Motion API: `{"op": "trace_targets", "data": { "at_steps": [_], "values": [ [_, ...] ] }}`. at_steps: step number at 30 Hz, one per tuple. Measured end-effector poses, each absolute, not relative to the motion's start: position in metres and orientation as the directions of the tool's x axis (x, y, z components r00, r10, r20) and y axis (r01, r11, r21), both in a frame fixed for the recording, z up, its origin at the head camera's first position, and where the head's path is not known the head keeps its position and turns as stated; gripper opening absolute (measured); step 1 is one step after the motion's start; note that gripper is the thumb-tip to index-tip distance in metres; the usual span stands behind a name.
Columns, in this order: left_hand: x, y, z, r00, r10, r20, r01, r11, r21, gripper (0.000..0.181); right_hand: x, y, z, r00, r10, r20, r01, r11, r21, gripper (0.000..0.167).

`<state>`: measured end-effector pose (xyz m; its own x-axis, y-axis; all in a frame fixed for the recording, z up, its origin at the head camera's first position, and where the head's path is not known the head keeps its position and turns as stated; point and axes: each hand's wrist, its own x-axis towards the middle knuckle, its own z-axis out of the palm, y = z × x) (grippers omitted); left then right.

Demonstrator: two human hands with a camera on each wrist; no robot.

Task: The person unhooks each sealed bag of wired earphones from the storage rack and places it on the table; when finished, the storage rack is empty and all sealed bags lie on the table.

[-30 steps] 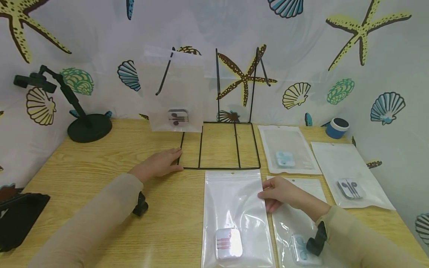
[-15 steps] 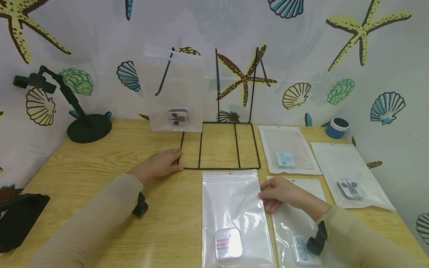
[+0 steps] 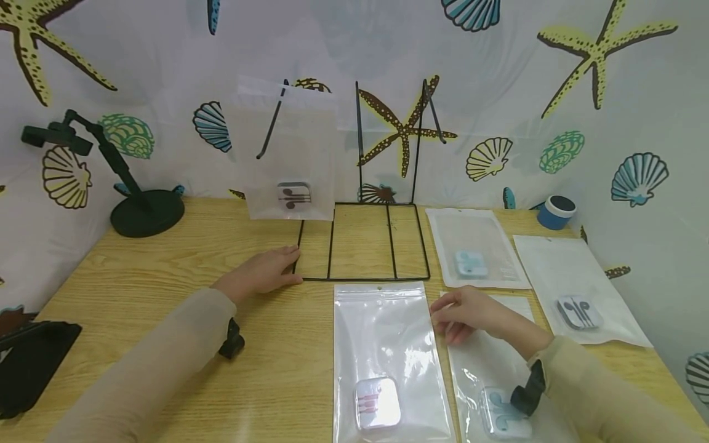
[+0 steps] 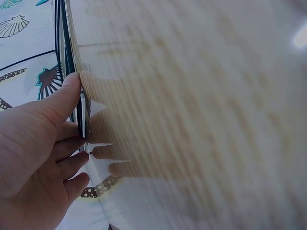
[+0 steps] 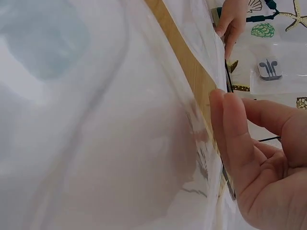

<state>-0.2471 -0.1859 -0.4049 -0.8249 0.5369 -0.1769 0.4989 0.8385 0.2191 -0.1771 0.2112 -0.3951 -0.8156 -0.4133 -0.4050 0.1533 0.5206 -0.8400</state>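
My left hand [image 3: 263, 271] holds the left front corner of the black wire rack [image 3: 394, 252], thumb and fingertips on its base; the left wrist view shows the thumb [image 4: 67, 96] against the wire. In front of the rack lies a clear-and-white zip bag [image 3: 382, 332] holding boxed pink earphones [image 3: 378, 403]. My right hand [image 3: 471, 314] hovers at this bag's right edge, fingers loosely bent with nothing between them. Below it is another bag [image 3: 471, 363] with boxed pale-blue earphones [image 3: 504, 412], partly hidden by the wrist camera.
From the rack's left hook hangs a bag [image 3: 290, 147] with boxed earphones. The right hook [image 3: 436, 117] sticks out bare. Two more bags lie right, one pale-blue [image 3: 471, 240], one white [image 3: 576, 271]. A black stand [image 3: 146, 212], a blue-white jar [image 3: 556, 212] and a black object [image 3: 39, 363] sit around.
The pink-earphone bag's top shifted slightly left, then stayed put. My right hand has let go of its edge and drawn slightly right. The left hand has not moved.
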Motion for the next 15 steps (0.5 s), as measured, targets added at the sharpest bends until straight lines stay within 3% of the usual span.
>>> {"op": "trace_targets", "data": {
  "at_steps": [15],
  "values": [
    [-0.248, -0.187, -0.406, -0.825, 0.537, -0.175, 0.498, 0.838, 0.221, 0.069, -0.216, 0.226, -0.375, -0.874, -0.367, -0.318, 0.09, 0.521, -0.849, 0.041]
  ]
}}
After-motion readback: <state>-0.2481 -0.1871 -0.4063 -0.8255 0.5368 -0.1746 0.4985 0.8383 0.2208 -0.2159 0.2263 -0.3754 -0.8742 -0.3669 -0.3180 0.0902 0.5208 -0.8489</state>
